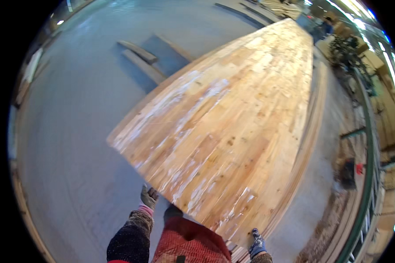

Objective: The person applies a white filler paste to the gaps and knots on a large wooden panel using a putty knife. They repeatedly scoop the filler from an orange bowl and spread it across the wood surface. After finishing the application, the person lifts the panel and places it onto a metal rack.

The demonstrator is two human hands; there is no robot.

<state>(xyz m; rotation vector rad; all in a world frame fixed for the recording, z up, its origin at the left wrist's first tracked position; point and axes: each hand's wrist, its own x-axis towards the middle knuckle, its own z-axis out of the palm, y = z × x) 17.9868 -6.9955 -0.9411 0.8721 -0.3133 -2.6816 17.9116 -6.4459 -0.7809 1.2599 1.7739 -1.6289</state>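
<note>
Pale finger-jointed wood, streaked with white smears, makes up the large panel (224,127) that fills the middle of the view, running from its near edge at 6 o'clock away toward 1 o'clock. The left hand (148,197), in a grey work glove, grips the near edge at about 7 o'clock, fingers curled under the board. The right hand (257,246), in a blue glove, is closed on the near corner at 5 o'clock. A stack of similar boards (314,131) lies just beside and below the panel along its right edge. On the grey concrete floor (74,131) at 11 o'clock, two timber bearers (140,59) lie side by side, well apart from the hands. At 3 o'clock a green metal rail (368,144) curves past sawdust and dark debris (347,173).
</note>
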